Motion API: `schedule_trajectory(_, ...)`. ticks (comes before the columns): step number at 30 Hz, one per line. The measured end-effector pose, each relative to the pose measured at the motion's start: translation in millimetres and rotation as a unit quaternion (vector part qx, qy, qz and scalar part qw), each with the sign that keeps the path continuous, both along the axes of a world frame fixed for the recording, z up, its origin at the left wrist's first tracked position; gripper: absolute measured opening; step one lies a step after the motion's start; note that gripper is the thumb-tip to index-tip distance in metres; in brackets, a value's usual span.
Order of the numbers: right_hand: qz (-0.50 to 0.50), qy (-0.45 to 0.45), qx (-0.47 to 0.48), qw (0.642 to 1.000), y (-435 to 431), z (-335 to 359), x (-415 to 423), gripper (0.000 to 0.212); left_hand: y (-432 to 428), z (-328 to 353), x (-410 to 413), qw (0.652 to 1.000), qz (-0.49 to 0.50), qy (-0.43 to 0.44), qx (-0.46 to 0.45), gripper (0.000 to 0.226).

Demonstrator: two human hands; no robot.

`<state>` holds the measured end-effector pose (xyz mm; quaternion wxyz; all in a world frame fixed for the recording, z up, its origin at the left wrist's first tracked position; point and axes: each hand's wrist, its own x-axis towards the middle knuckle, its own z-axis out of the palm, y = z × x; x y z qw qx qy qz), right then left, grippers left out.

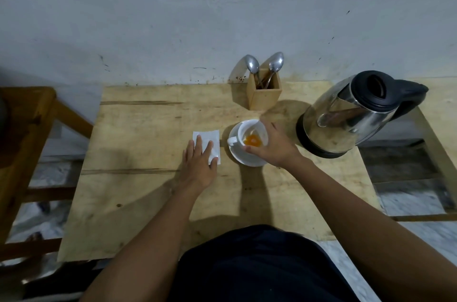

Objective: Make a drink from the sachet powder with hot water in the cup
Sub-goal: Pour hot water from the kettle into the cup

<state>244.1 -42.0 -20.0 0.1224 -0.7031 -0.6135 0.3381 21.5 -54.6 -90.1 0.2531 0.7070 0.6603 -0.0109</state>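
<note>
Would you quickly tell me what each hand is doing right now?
Left hand: open, flat on the white paper, holding nothing.
Right hand: curled around the cup, which sits on the saucer.

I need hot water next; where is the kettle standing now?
In the head view the kettle stands on the wooden table at the far right, just right of the cup and the right hand.
</note>
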Motion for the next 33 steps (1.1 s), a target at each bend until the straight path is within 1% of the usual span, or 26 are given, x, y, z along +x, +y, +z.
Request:
schedule_trajectory(2, -0.001, -0.002, -0.001, 1.000, 0.1, 0.7, 0.6, 0.098, 2.8, -0.1, -1.9, 1.000, -0.008, 0.006, -0.004, 0.057)
schedule_trajectory(4, 0.000, -0.007, 0.000, 1.000, -0.2, -0.6, 0.7, 0.099, 5.0, 3.4, 0.1, 1.000, 0.006, 0.003, 0.000, 0.056)
schedule_trajectory(6, -0.001, -0.015, 0.001, 1.000, -1.3, -0.5, 0.2, 0.100, 7.1, 11.3, 9.1, 0.998, 0.038, -0.031, 0.032, 0.053)
schedule_trajectory(7, -0.002, -0.020, 0.005, 1.000, -2.0, -0.3, 0.7, 0.100, 7.9, 17.3, 16.6, 0.995, 0.056, -0.062, 0.057, 0.051)
schedule_trajectory(9, -0.007, -0.021, 0.022, 1.000, -3.8, 3.8, 1.9, 0.095, 10.0, 31.4, 34.0, 0.978, 0.106, -0.161, 0.085, 0.044)
schedule_trajectory(11, -0.017, -0.009, 0.049, 0.999, -7.5, 16.1, 7.6, 0.086, 12.0, 45.8, 53.1, 0.955, 0.140, -0.250, 0.068, 0.034)
schedule_trajectory(13, -0.030, -0.010, 0.103, 0.994, -11.5, 33.9, 18.4, 0.075, 13.1, 50.9, 66.8, 0.953, 0.129, -0.270, 0.050, 0.030)
schedule_trajectory(15, -0.041, -0.016, 0.172, 0.984, -16.8, 57.8, 33.4, 0.062, 13.4, 50.9, 75.8, 0.952, 0.136, -0.270, 0.040, 0.032)
schedule_trajectory(18, -0.047, -0.022, 0.287, 0.957, -24.3, 94.4, 60.8, 0.048, 13.9, 46.6, 83.3, 0.947, 0.170, -0.270, 0.046, 0.031)
schedule_trajectory(21, -0.073, -0.025, 0.365, 0.928, -29.5, 124.0, 95.5, 0.042, 11.8, 50.9, 92.0, 0.935, 0.209, -0.280, 0.060, 0.030)
schedule_trajectory(23, -0.105, -0.043, 0.391, 0.913, -29.8, 131.1, 120.1, 0.043, 11.1, 52.7, 95.5, 0.932, 0.224, -0.276, 0.070, 0.030)
schedule_trajectory(25, -0.140, -0.058, 0.376, 0.914, -28.7, 132.2, 146.4, 0.047, 11.1, 53.4, 99.8, 0.930, 0.239, -0.270, 0.068, 0.030)
schedule_trajectory(28, -0.180, -0.072, 0.286, 0.938, -24.2, 126.9, 183.0, 0.055, 12.8, 52.4, 103.6, 0.924, 0.264, -0.269, 0.063, 0.031)
schedule_trajectory(30, -0.179, -0.060, 0.241, 0.952, -21.1, 121.5, 204.7, 0.059, 12.7, 53.0, 108.2, 0.921, 0.278, -0.265, 0.063, 0.032)
schedule_trajectory(33, -0.146, -0.041, 0.228, 0.962, -12.9, 111.6, 227.3, 0.059, 13.0, 54.8, 114.3, 0.918, 0.302, -0.252, 0.060, 0.035)
